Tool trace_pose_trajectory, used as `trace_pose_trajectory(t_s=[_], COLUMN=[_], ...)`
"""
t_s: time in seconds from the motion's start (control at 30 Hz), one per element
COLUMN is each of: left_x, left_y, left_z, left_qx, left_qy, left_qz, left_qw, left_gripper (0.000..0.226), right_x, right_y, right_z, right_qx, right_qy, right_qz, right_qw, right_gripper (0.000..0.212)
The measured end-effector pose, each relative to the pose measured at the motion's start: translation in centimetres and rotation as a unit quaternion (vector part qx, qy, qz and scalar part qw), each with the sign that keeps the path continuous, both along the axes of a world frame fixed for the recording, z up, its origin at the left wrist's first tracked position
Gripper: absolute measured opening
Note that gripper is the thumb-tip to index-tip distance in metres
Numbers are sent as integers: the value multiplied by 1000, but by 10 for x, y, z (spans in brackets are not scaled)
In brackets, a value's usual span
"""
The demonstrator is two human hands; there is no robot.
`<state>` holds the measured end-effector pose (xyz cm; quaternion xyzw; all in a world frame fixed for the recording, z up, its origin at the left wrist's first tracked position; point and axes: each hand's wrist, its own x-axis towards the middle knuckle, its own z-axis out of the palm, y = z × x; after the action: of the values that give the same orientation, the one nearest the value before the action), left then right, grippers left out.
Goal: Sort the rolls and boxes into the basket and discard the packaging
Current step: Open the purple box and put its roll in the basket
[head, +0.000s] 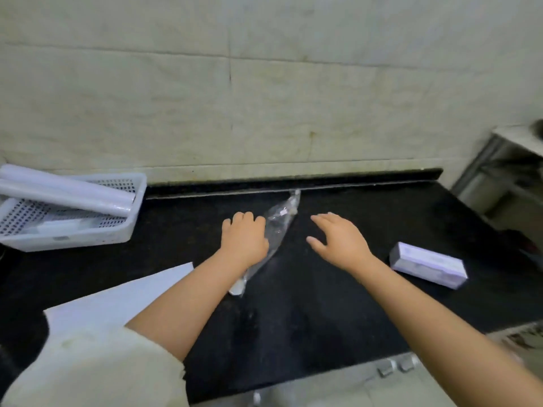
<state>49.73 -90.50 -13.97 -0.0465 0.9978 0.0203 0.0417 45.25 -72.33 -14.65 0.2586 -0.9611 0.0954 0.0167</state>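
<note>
Head view, looking down on a black countertop point(308, 318) set against a pale tiled wall point(264, 83).

Left hand point(244, 240): palm down, fingers curled, resting against the left edge of a clear plastic wrapper point(276, 227); whether gripped or merely touched, not discernible; cream sleeve point(97, 368) pushed up above the elbow.

Right hand point(338, 239): open, fingers spread and extended, palm down, empty; just right of the wrapper, apart from it.

Clear plastic wrapper: long, narrow, crumpled; laid diagonally on the countertop between the two hands, far end near the raised back ledge point(293, 179), near end beside the left forearm.

White perforated basket point(88, 230): at far left of the countertop, well apart from the hands; two white rolls point(67, 192) lying side by side across its top, overhanging the left rim; a pale box-like shape dimly seen inside, beneath the rolls, too blurred to identify.

Small pale lilac box point(427, 264): lying flat on the countertop, right of the right forearm, near the right edge, untouched.

White sheet point(117, 301): flat on the countertop at lower left, partly covered by the left arm.

Metal rack point(499, 171): at far right, beyond the countertop's end; detail blurred.
</note>
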Motion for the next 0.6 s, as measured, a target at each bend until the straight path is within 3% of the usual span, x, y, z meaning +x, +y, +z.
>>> trace_pose_trajectory(t_s=[0.37,0.5,0.6], left_x=[-69,-110,-141], left_y=[191,255,302], left_z=[41,27,12], left_qx=[14,15,42], left_qy=[10,-5,-41], left_qz=[-118,-113,-56], left_qw=[993,994,997], left_gripper=[43,45,45], right_x=[-17,-46,-70], right_y=[238,312,356], right_z=[15,-7,-30], right_qx=[-30,-14,-6], right_qy=[-53,-105,-161], right_qz=[-235,-250,-237], right_qw=[970,962,958], right_gripper=[51,63,78])
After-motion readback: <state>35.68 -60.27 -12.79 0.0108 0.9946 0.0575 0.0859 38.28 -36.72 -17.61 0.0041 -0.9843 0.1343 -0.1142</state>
